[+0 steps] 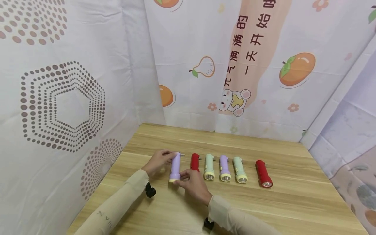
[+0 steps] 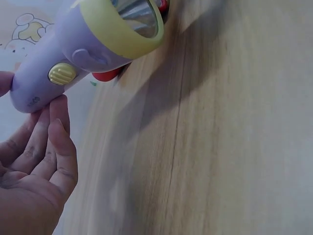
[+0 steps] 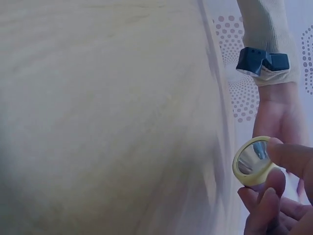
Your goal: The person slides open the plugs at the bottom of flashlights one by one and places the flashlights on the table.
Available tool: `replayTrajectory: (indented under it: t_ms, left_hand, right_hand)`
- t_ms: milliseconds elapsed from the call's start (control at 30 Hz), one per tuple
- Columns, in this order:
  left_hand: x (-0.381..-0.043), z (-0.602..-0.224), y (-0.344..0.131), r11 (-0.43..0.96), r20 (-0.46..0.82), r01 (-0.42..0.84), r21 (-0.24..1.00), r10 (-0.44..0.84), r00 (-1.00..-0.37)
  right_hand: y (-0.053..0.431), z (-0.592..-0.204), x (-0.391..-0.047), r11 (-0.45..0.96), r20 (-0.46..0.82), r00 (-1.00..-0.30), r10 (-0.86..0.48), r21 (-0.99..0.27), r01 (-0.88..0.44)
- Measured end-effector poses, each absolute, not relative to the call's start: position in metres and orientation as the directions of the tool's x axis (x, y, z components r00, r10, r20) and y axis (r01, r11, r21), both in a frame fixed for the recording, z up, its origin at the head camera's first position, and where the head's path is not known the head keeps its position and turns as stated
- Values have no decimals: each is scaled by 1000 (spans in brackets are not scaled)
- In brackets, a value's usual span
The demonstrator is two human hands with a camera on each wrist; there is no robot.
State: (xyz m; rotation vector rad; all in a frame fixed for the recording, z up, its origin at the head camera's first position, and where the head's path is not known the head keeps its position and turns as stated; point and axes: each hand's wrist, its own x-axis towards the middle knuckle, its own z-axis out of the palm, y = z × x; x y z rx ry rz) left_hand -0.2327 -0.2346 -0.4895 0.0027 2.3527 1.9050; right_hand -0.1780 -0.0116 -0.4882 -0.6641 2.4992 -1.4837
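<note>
A purple flashlight (image 1: 175,164) with a yellow rim is held between both hands, lens end toward the person. My left hand (image 1: 160,161) pinches its tail, thumb on one side and fingers on the other. In the left wrist view its yellow switch (image 2: 62,74) faces the camera. My right hand (image 1: 195,184) grips the lens end; in the right wrist view the thumb and fingers close around the yellow rim (image 3: 238,171). A small metal prong (image 1: 182,154) juts out near the tail. Just right of it lies a red flashlight (image 1: 195,161), partly hidden by the right hand.
On the wooden table (image 1: 282,209), farther right, lie a mint flashlight (image 1: 209,164), a purple one (image 1: 224,166), another mint one (image 1: 239,168) and a red one (image 1: 263,173), lenses toward the person. Printed curtains (image 1: 188,98) hang behind and along the sides.
</note>
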Motion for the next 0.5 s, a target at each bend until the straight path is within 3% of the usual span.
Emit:
replayTrajectory:
  t_ms: [500]
  left_hand:
    - [-256,-495,-226,179,-185,-169,969,75,-980]
  right_hand:
    - [-12,-488,-188,463,153,-899,-409,-815,-349]
